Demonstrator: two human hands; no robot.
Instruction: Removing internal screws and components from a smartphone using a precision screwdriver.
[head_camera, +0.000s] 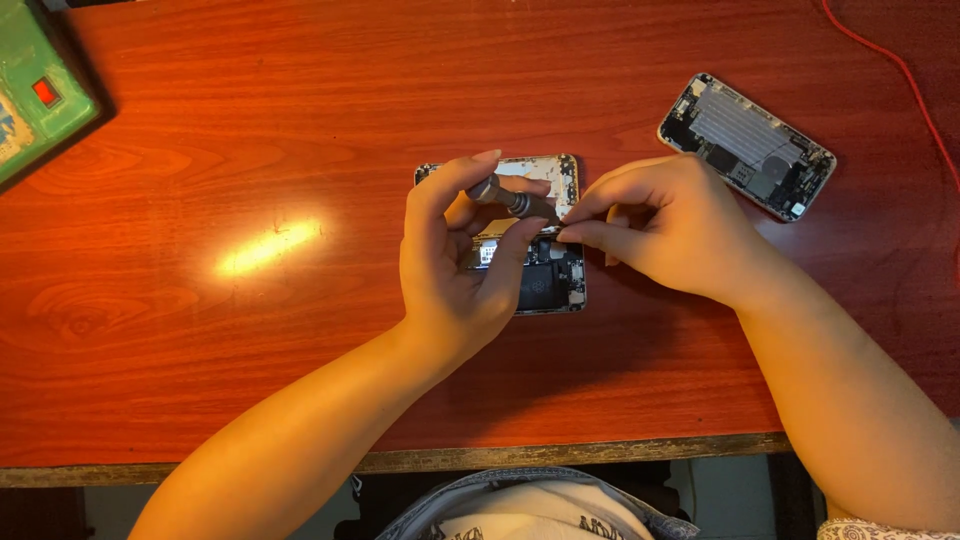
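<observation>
Pinched in the left hand (455, 265), a grey screwdriver (512, 201) meets the right hand (665, 225) over an opened phone (545, 275).

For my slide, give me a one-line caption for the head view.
Left hand holds a small screwdriver over an opened phone steadied by the right hand; another opened phone lies nearby.

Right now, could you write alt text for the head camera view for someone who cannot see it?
Two hands work over an opened phone on a red-brown wooden table: the left hand holds a small grey screwdriver, and the right hand pinches at the phone's edge. A second opened phone lies upper right, a green box upper left.
</observation>
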